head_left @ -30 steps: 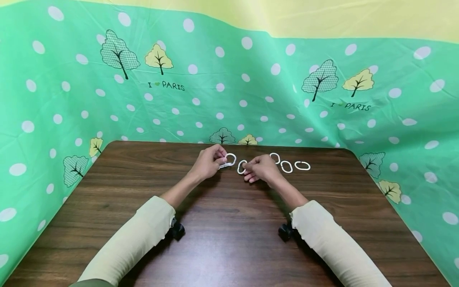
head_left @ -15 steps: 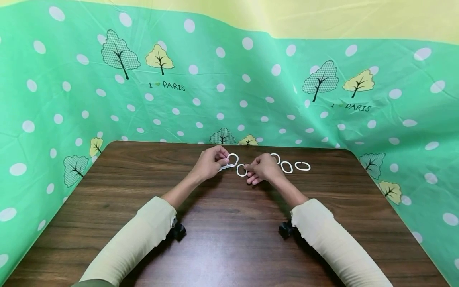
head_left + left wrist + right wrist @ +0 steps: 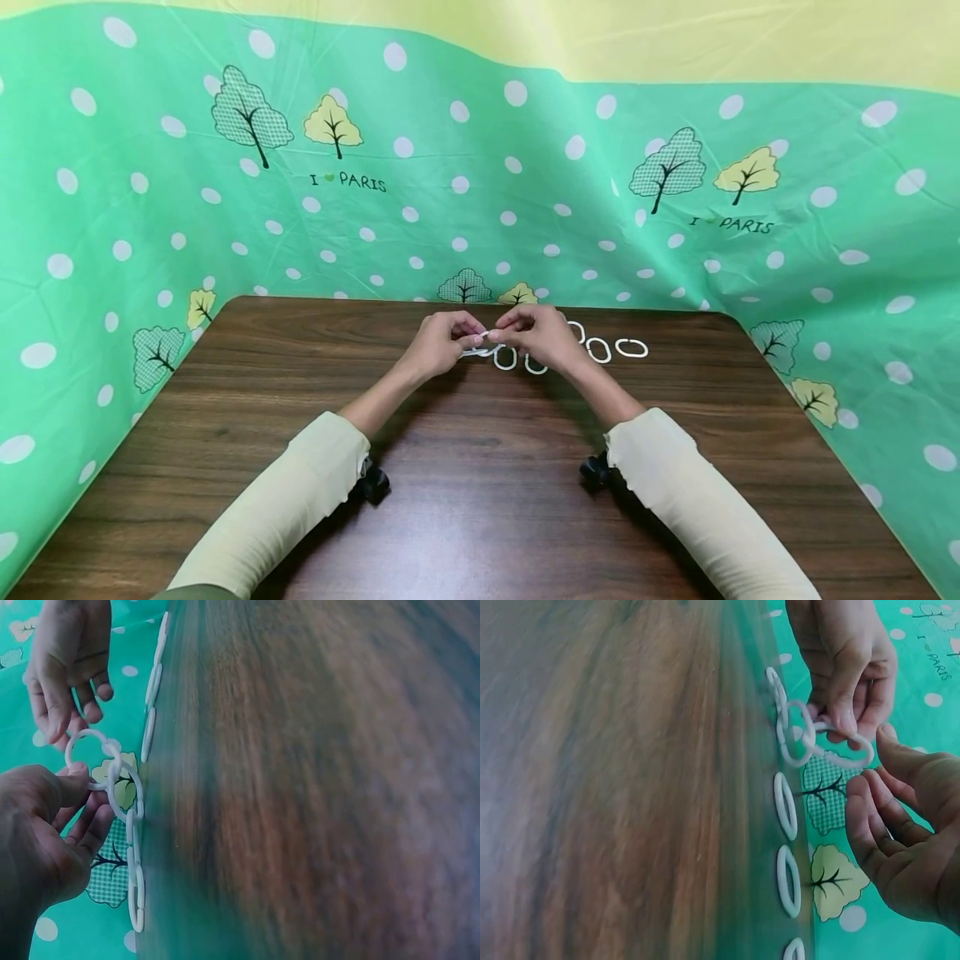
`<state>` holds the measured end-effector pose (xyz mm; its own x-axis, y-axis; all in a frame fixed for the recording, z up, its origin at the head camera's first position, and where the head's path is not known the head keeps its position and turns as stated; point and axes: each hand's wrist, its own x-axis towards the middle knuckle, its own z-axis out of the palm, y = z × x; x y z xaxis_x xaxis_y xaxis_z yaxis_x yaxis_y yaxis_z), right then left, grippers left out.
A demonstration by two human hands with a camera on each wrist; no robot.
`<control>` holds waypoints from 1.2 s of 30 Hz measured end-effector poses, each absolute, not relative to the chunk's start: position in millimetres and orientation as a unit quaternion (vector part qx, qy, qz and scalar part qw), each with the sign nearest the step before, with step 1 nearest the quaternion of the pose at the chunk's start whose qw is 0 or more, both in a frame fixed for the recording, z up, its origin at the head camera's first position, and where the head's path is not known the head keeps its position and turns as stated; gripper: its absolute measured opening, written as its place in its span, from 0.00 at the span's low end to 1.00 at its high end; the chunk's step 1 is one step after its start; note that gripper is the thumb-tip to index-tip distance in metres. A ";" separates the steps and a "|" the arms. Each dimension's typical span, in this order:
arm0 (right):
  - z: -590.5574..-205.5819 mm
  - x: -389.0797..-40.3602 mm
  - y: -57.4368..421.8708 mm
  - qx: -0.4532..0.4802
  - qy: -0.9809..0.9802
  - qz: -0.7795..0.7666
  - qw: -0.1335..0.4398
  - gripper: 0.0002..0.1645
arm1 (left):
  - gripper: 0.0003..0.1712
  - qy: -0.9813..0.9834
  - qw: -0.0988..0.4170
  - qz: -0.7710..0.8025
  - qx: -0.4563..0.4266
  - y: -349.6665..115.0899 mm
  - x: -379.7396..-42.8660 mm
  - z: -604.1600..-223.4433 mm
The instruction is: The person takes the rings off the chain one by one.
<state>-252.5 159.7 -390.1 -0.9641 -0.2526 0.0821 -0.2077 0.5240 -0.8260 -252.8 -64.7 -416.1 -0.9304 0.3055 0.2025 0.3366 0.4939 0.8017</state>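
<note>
My left hand (image 3: 442, 343) pinches a white oval chain link (image 3: 81, 736) between thumb and fingers. That link is joined to another white link (image 3: 799, 733), which leads down to further linked ones (image 3: 135, 881) lying on the table. My right hand (image 3: 536, 333) is at the other end of the held link. In the right wrist view the right thumb and fingers (image 3: 866, 796) stand apart around the link's end, with a gap between them. Just below the hands, a loose link (image 3: 505, 357) lies flat, and another link (image 3: 536, 365) shows partly under the right hand.
More loose white links lie to the right: one partly behind the right hand (image 3: 577, 331), an oval link (image 3: 598, 350) and a sideways link (image 3: 632, 348). The dark wooden table (image 3: 465, 467) ends at a green dotted curtain (image 3: 420, 225) at the back.
My right hand lowered a loose link to the table, let it go, and moved up and left to the link in my left hand. The left hand kept its hold, nearly in place.
</note>
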 end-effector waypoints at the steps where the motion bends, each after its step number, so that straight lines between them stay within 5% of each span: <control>1: -389.3 -252.7 158.2 -0.137 0.877 -0.461 0.020 0.16 | 0.05 -0.865 0.016 -0.466 -0.188 -64.1 -252.8 -416.1; 17: -387.2 -250.8 152.5 -0.152 0.904 -0.400 0.000 0.11 | 0.06 -0.866 0.018 -0.459 -0.197 -63.1 -252.2 -414.2; 27: -396.1 -247.8 157.0 -0.138 0.906 -0.400 0.011 0.11 | 0.16 -0.873 -0.005 -0.444 -0.200 -69.7 -251.5 -416.2; 36: -400.4 -246.3 157.7 -0.118 0.890 -0.436 0.055 0.15 | 0.08 -0.885 0.008 -0.388 -0.258 -72.0 -254.3 -420.9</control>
